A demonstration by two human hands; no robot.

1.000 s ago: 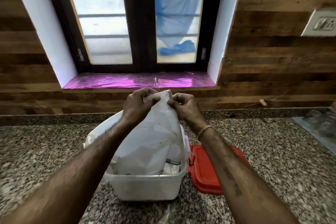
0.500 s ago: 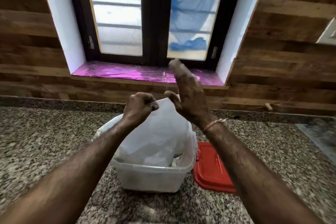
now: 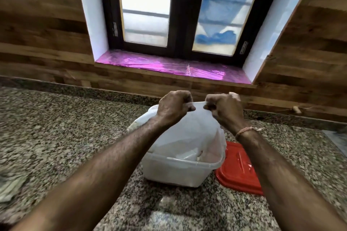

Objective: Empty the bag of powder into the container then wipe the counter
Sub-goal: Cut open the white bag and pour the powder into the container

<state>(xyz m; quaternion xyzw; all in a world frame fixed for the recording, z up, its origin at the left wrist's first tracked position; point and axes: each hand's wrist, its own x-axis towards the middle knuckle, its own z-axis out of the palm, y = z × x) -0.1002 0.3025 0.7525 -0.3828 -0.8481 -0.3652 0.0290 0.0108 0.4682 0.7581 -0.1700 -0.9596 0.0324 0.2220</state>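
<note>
A translucent white plastic bag (image 3: pixel 189 135) stands upside down in a clear rectangular plastic container (image 3: pixel 174 172) on the speckled granite counter (image 3: pixel 65 137). My left hand (image 3: pixel 173 106) and my right hand (image 3: pixel 223 110) each pinch the bag's upper edge, fists curled, stretching it taut between them above the container. The bag's lower part sits inside the container; its contents are hidden.
A red lid (image 3: pixel 238 169) lies flat on the counter just right of the container. A crumpled greyish cloth (image 3: pixel 9 187) shows at the left edge. A wood-panelled wall and a window with a pink-lined sill (image 3: pixel 169 65) stand behind.
My right hand, which had lifted off with fingers raised half a second ago, has come back down and grips the bag's top edge again. My left hand kept its hold.
</note>
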